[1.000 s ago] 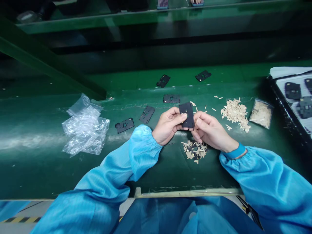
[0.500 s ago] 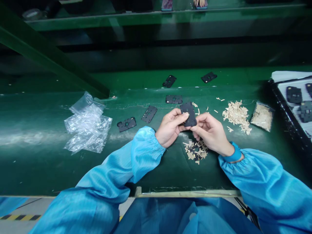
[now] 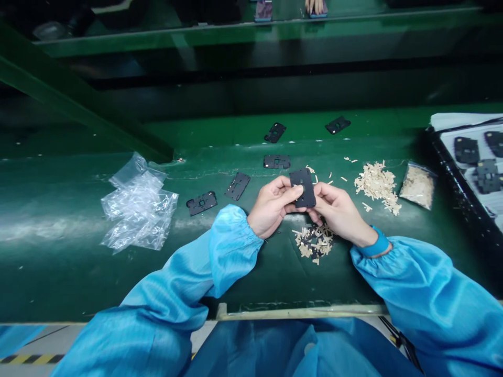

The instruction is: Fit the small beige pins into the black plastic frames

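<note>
The left hand (image 3: 270,207) and the right hand (image 3: 338,213) both keep a closed grip on a thin black plate (image 3: 303,187), at 12 o'clock from the wrists. If fingers slip, the plate may drop into the beige strips (image 3: 313,243) at 6 o'clock on the green surface (image 3: 58,272).

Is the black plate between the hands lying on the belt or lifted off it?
Lifted: the black plate is pinched between the left hand and right hand, above the green belt.
</note>
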